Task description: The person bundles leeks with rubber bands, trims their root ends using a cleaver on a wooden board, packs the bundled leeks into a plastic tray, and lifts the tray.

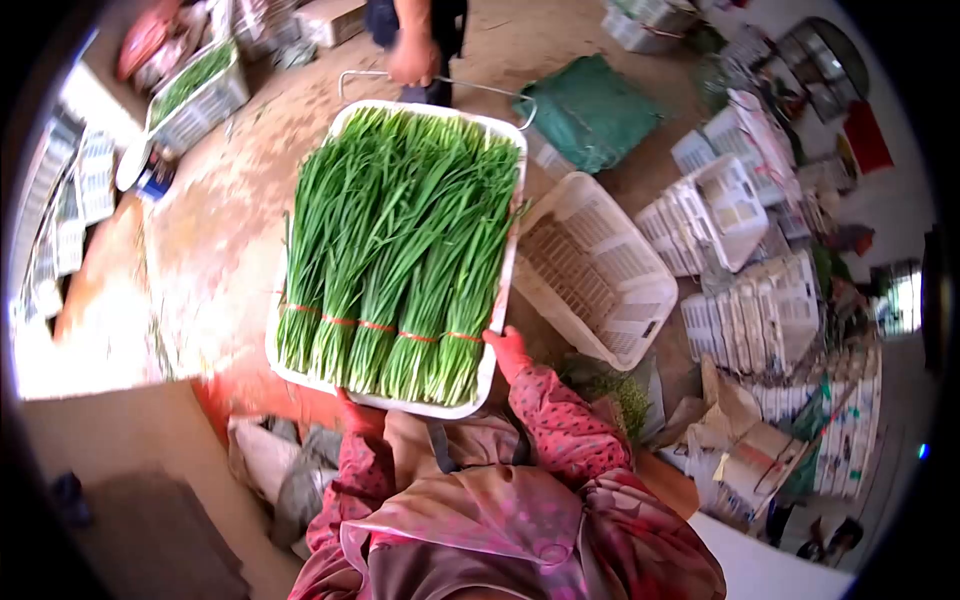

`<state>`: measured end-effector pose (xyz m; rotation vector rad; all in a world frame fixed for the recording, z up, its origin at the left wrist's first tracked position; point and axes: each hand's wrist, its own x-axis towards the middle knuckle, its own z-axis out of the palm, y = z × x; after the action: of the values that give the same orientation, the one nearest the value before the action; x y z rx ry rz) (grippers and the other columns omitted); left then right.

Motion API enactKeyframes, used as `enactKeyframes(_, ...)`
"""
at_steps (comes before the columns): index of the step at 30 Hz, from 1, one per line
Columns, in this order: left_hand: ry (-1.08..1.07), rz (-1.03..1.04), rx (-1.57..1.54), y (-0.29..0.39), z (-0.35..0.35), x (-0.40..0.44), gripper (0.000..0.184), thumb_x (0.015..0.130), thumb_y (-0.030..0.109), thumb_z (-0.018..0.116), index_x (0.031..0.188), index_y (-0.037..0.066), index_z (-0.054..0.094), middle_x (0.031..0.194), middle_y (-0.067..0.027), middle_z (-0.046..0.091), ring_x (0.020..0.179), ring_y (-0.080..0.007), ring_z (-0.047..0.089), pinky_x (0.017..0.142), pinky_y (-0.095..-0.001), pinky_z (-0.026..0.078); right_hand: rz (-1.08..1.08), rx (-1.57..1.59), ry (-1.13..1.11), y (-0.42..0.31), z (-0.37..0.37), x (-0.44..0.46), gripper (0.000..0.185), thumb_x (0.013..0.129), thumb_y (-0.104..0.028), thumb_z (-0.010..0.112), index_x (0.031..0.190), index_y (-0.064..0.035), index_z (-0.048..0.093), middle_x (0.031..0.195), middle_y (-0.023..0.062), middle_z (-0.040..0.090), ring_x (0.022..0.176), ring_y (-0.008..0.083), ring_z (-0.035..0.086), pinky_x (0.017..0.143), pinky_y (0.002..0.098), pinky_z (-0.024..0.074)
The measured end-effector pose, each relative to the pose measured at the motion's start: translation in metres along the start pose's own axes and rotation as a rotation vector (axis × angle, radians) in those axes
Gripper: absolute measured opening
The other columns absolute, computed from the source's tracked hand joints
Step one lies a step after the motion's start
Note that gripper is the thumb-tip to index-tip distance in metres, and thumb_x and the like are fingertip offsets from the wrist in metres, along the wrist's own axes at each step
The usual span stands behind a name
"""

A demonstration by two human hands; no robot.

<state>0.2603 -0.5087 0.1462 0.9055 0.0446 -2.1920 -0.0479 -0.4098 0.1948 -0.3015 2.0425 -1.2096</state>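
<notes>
A white plastic crate (510,240) holds several bundles of long green stalks (400,220), each tied with a red band near its pale ends. My right hand (508,350) grips the crate's rim at its near right side. At the near edge, left of centre, my left hand (358,415) is against the rim, its fingers mostly hidden beneath the crate. At the far end, another person's hand (412,62) is at a metal handle (355,74) beside the crate.
An empty white crate (600,270) lies right of the full one. Beyond it are stacked crates (755,310) and cardboard (760,460). A green sack (590,110) rests on the floor. Cloth bags (290,470) lie at lower left, near a tan surface (110,430).
</notes>
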Motion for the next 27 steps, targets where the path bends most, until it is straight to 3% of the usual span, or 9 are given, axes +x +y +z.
enactKeyframes(3,-0.207,0.004,0.093,0.010,0.018,-0.006,0.076,0.087,0.065,0.051,0.142,0.012,0.045,0.143,-0.0078,0.049,0.128,-0.0308,0.047,0.111,-0.0492,0.034,-0.049,-0.037,0.037,-0.010,-0.005,-0.026,0.036,0.080,-0.031,0.073,0.085,0.0015,0.058,0.074,0.0069,0.058,0.071,0.0148,0.050,0.061,0.0373,0.0417)
enactKeyframes(8,0.012,-0.123,0.099,0.033,0.010,0.012,0.068,0.090,0.062,0.046,0.139,0.016,0.048,0.139,-0.0076,0.052,0.124,-0.0327,0.049,0.108,-0.0538,0.035,-0.005,-0.087,0.101,0.012,0.012,-0.010,0.041,0.078,-0.031,0.072,0.086,0.0071,0.059,0.073,0.0104,0.061,0.068,0.0168,0.053,0.061,0.0398,0.0425)
enactKeyframes(9,0.062,-0.146,0.109,0.039,0.005,0.014,0.067,0.090,0.061,0.045,0.139,0.016,0.048,0.139,-0.0075,0.052,0.125,-0.0324,0.049,0.107,-0.0536,0.036,0.024,-0.123,0.102,0.011,0.014,-0.008,0.046,0.073,-0.036,0.070,0.088,0.0068,0.061,0.079,0.0239,0.065,0.075,0.0319,0.065,0.067,0.0432,0.0491)
enactKeyframes(11,-0.277,-0.156,0.040,0.063,-0.050,0.050,0.067,0.091,0.061,0.043,0.140,0.016,0.047,0.140,-0.0068,0.051,0.125,-0.0318,0.049,0.107,-0.0538,0.036,-0.003,0.003,0.165,0.005,0.017,-0.009,0.045,0.073,-0.034,0.069,0.088,0.0072,0.061,0.077,0.0225,0.065,0.073,0.0306,0.065,0.065,0.0439,0.0488)
enactKeyframes(13,-0.100,-0.091,0.251,0.050,0.070,0.013,0.067,0.091,0.059,0.044,0.141,0.014,0.047,0.137,-0.0069,0.054,0.123,-0.0306,0.050,0.108,-0.0477,0.036,0.106,0.029,0.035,-0.016,0.007,0.010,0.044,0.077,-0.030,0.072,0.095,0.0081,0.061,0.082,0.0126,0.065,0.076,0.0189,0.057,0.066,0.0385,0.0454)
enactKeyframes(17,-0.216,-0.091,0.367,0.075,0.094,0.050,0.065,0.091,0.056,0.045,0.140,0.013,0.047,0.140,-0.0088,0.051,0.126,-0.0297,0.047,0.110,-0.0481,0.032,0.127,0.137,0.047,-0.058,0.005,0.031,0.046,0.077,-0.029,0.072,0.101,0.0076,0.061,0.089,0.0131,0.066,0.082,0.0203,0.060,0.074,0.0366,0.0478)
enactKeyframes(18,-0.226,-0.077,0.430,0.075,0.115,0.045,0.064,0.091,0.053,0.044,0.139,0.012,0.046,0.142,-0.0098,0.049,0.129,-0.0294,0.044,0.111,-0.0493,0.031,0.116,0.042,0.088,-0.072,0.002,0.034,0.042,0.075,-0.028,0.068,0.099,0.0063,0.062,0.089,0.0207,0.068,0.082,0.0307,0.066,0.073,0.0409,0.0503)
enactKeyframes(24,-0.113,-0.429,-0.037,0.093,0.144,0.109,0.071,0.090,0.061,0.041,0.141,0.012,0.046,0.143,-0.0103,0.048,0.129,-0.0335,0.044,0.110,-0.0507,0.031,0.093,0.104,0.173,-0.109,-0.008,0.071,0.043,0.077,-0.028,0.070,0.100,0.0068,0.062,0.088,0.0171,0.068,0.081,0.0284,0.065,0.073,0.0396,0.0505)
enactKeyframes(27,-0.221,-0.634,0.141,0.108,0.174,0.163,0.073,0.089,0.062,0.037,0.144,0.014,0.042,0.146,-0.0118,0.044,0.132,-0.0370,0.039,0.111,-0.0556,0.027,-0.021,0.281,0.200,-0.113,-0.014,0.105,0.039,0.079,-0.026,0.072,0.099,0.0064,0.062,0.084,0.0117,0.067,0.077,0.0207,0.062,0.070,0.0366,0.0500)
